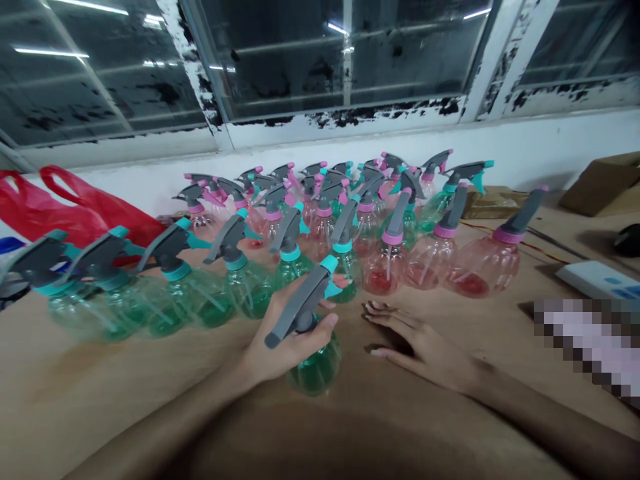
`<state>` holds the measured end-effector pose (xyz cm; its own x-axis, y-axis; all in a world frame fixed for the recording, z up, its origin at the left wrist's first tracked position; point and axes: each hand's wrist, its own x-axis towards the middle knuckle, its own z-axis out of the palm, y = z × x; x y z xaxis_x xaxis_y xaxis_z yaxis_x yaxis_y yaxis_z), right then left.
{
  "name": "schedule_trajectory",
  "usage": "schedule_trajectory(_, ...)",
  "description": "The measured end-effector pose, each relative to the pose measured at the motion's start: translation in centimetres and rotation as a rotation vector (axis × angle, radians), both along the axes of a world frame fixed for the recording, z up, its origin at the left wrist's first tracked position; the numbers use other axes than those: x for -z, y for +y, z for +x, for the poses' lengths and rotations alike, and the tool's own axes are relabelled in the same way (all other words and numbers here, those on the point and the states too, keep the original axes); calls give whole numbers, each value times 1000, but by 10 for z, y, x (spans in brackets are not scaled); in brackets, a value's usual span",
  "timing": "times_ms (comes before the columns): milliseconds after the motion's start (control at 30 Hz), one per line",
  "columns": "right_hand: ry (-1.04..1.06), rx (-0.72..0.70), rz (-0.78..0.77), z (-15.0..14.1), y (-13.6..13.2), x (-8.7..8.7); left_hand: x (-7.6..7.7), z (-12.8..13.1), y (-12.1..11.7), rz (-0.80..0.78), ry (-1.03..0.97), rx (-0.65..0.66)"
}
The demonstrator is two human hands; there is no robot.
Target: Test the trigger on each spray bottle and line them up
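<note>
My left hand [285,333] is wrapped round the neck of a green spray bottle [316,370], whose grey head has a turquoise nozzle and trigger. It stands at the front, close to me, and my fingers hide its collar. My right hand [420,343] rests on the table to its right, fingers stretched out and holding nothing. Just beyond both hands runs a row of spray bottles: green ones with turquoise collars [247,287] to the left and middle, pink ones with pink collars [385,270] to the right.
More pink and green spray bottles [324,223] crowd behind the front row, up to the white wall. A red plastic bag [95,207] lies at the left. Cardboard boxes [603,183], a white box [600,280] and a dark cable [555,241] are at the right.
</note>
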<state>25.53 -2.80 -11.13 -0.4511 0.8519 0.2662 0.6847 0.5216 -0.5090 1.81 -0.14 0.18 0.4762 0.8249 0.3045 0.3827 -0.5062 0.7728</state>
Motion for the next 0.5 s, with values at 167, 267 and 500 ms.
schedule_trajectory(167,7,21,3,-2,-1,-2,0,-1,0,17,20,-9)
schedule_trajectory(267,1,24,-9,-2,-2,-3,-1,0,0,18,-13,10)
schedule_trajectory(500,-14,29,-22,-1,-2,-3,4,-6,4,146,88,13)
